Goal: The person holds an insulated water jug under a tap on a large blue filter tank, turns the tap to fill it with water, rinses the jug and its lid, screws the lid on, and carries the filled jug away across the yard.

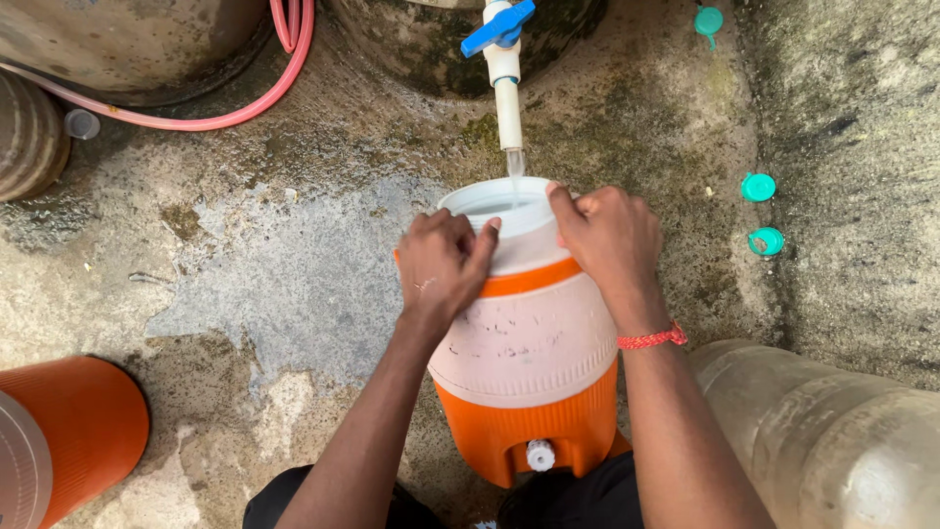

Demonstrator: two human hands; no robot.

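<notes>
Orange-white water cooler (pixel 529 353), lid off, both hands gripping rim.

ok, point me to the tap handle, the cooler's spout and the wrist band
blue tap handle (pixel 499 26), head view, middle of the lever
cooler spout (pixel 540 455), head view, white knob low on the orange base
red wrist band (pixel 651 339), head view, on the right wrist

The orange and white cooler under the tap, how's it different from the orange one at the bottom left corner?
The cooler under the tap is held at its rim by the left hand and right hand, while the corner cooler is untouched. The held one stands open and catches water; the corner one lies tipped and is cut off by the frame. The held one shows a broad white band; the corner one looks mostly orange. Both are orange.
</notes>
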